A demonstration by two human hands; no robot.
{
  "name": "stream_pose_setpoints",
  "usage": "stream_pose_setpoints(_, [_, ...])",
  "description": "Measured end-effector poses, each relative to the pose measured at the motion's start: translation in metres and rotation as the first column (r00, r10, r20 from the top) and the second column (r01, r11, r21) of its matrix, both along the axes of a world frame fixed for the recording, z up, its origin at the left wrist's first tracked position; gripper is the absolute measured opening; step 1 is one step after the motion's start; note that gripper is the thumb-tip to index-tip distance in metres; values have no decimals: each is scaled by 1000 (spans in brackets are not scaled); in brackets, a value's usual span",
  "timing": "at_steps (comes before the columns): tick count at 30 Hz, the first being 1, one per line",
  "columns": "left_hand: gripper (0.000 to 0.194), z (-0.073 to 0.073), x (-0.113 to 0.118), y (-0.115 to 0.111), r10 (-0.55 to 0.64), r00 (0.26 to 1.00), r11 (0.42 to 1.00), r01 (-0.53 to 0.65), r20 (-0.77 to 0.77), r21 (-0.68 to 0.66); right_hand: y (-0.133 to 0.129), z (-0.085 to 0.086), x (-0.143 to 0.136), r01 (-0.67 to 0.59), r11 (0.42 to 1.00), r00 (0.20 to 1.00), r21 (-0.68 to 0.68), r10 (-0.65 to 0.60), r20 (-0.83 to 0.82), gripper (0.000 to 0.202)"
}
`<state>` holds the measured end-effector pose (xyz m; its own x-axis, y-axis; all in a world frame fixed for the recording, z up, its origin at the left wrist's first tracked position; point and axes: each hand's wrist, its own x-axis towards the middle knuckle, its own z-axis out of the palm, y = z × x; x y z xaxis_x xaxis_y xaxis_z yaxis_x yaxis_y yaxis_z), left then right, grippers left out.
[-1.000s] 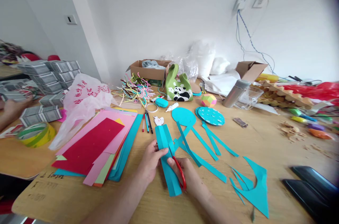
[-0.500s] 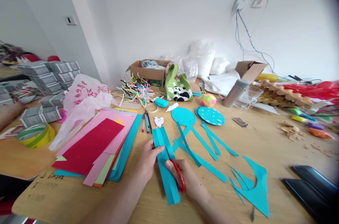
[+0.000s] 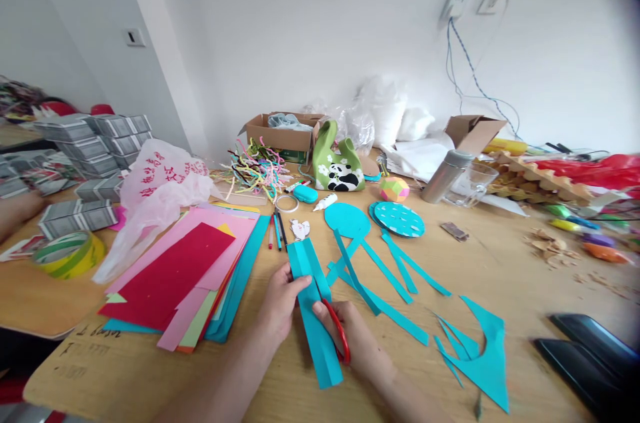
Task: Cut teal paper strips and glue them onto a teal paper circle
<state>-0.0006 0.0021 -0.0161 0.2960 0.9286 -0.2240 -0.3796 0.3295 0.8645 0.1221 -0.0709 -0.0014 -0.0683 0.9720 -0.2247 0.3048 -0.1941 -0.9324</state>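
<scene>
Shifted slightly toward the tabletop's (image 3: 525, 289) near edge since a second ago: the teal sheet (image 3: 317, 349), with both hands alongside. Drawn back toward the left edge: another person's hand (image 3: 20, 209), beside gray bundles (image 3: 77, 217).

Next, going right, a yellow-green tape roll (image 3: 75, 256), then a thin plastic bag (image 3: 157, 189) up against a fanned pile of coloured paper (image 3: 175, 276) near the tabletop's near-left corner. Just beyond the sheet, pens (image 3: 278, 231) and a small white cutout (image 3: 300, 229).

Above the middle of the near edge, pinching the teal sheet with the left hand (image 3: 280, 299), thumb on top, other fingers curled mostly out of sight underneath. Closed around red-handled scissors (image 3: 340, 326) with the right hand (image 3: 357, 336); blades mostly hidden, so cannot tell how far apart. Visible from the far end: a long slit, leading back toward the scissors.

Could easily wander off line, with a sheet so narrow and held only on one side; could also tear or buckle at the slit from uneven pull. Worth minding the left thumb, close beside the cut.

Farther right, a plain teal disc (image 3: 347, 219), loose strips (image 3: 385, 269), a dotted disc (image 3: 399, 218) and a curved offcut (image 3: 493, 343). Could get snagged or mixed together, given strips crossing so near the right hand.
</scene>
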Motion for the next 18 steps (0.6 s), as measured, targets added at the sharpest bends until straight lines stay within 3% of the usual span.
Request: stream_pose_setpoints(18, [23,2,1,-5,-35,999,999,35,0,36,-1,2,-1,53,999,998,10,-53,-31,57])
